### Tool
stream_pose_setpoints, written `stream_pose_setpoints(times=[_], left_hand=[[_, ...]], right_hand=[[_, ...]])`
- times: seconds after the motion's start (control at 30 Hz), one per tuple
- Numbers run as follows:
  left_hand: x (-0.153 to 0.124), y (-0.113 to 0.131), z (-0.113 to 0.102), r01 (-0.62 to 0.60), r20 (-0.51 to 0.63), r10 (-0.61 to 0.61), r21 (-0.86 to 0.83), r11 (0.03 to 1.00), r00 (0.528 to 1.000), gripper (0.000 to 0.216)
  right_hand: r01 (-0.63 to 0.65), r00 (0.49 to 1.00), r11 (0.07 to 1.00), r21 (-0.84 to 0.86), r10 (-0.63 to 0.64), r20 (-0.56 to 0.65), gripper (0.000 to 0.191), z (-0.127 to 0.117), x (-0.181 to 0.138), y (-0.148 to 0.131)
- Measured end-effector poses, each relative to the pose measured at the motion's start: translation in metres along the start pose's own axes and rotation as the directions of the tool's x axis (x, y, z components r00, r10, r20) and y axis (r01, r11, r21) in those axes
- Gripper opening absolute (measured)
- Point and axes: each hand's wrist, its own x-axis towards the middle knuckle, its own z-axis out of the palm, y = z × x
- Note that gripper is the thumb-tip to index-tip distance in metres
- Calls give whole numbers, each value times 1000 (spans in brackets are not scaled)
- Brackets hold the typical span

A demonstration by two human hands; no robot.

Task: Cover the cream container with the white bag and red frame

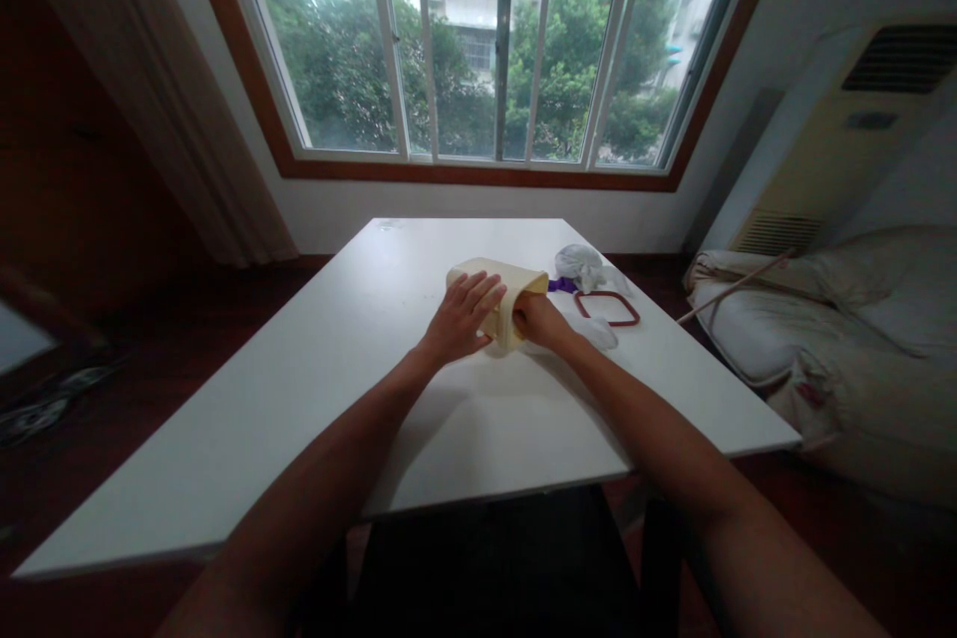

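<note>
A cream-coloured plastic bin point(497, 271) lies on its side on the white table point(299, 369), its mouth turned to the right. My left hand point(465, 314) is laid along its near side, fingers stretched over the top and the thumb lower down, holding it. Curled fingers of my right hand point(539, 317) reach into the mouth at the rim; what they hold, if anything, is hidden. Just right of the bin lie a reddish-brown ring-shaped frame point(637, 317) with rounded corners, a crumpled white plastic bag point(579, 262) and something purple point(560, 286).
Another piece of thin white plastic point(598, 331) lies beside my right wrist. A covered sofa point(755, 319) with a thin stick point(737, 286) on it stands right of the table. Beyond the far edge is a window point(464, 164); a black seat point(493, 568) is below the near edge.
</note>
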Motion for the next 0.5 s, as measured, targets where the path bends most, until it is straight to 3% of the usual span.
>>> stream_pose_setpoints(times=[0.13, 0.33, 0.43, 0.5], left_hand=[[2, 6, -1, -13, 4, 13, -28, 1000, 1000, 83], [2, 2, -1, 51, -22, -51, 4, 999, 998, 83], [-2, -9, -3, 151, -84, -148, 31, 988, 986, 94], [-7, -18, -3, 234, -159, -226, 38, 971, 961, 102]], right_hand=[[83, 986, 992, 96, -68, -153, 28, 7, 4, -4], [298, 944, 939, 169, -264, -196, 33, 6, 3, -4], [350, 891, 925, 148, -281, -356, 38, -12, -4, 2], [314, 828, 941, 123, -209, -520, 35, -26, -8, 10]])
